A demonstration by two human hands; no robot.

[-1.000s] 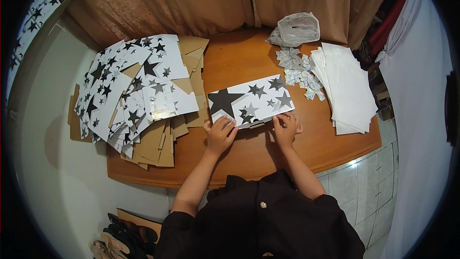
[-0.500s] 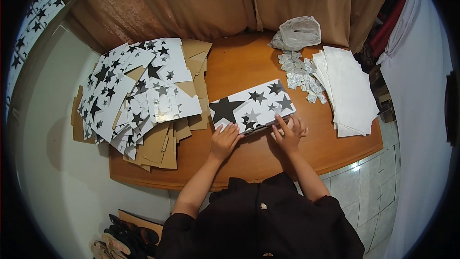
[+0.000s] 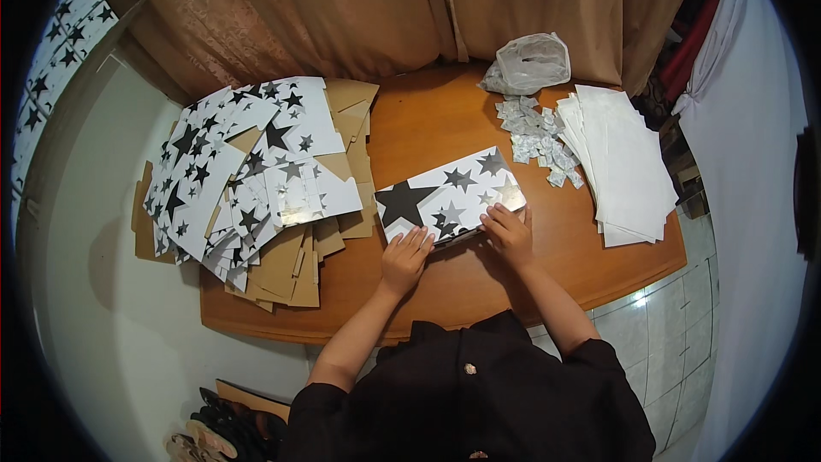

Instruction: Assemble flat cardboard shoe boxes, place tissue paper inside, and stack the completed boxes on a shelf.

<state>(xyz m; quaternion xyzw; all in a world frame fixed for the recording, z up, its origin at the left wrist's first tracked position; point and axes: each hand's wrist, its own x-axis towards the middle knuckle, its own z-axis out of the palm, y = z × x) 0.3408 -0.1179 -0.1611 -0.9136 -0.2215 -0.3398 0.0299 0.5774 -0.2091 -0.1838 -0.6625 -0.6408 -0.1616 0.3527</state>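
A low cardboard box (image 3: 462,184), white with black and grey stars, lies tilted to the table's edge near the middle, its lid down. My left hand (image 3: 405,262) grips the box's near left edge, with fingers on the lid and its thumb by the front wall. At the near right corner, my right hand (image 3: 510,235) curls round the box, fingertips on the lid. Part of that hand's grip is hidden by its own back.
Flat star-printed box blanks (image 3: 299,124) are heaped on the table's left side. Small clear-white sachets (image 3: 543,141) lie scattered beyond the box, below a plastic bag (image 3: 532,64). White paper sheets (image 3: 624,162) are stacked at the right. A brown curtain (image 3: 342,8) hangs behind the wooden table (image 3: 419,111).
My right hand has moved from the box's front right side onto its near right corner, its fingers closing over the lid. The left hand stays on the near edge.
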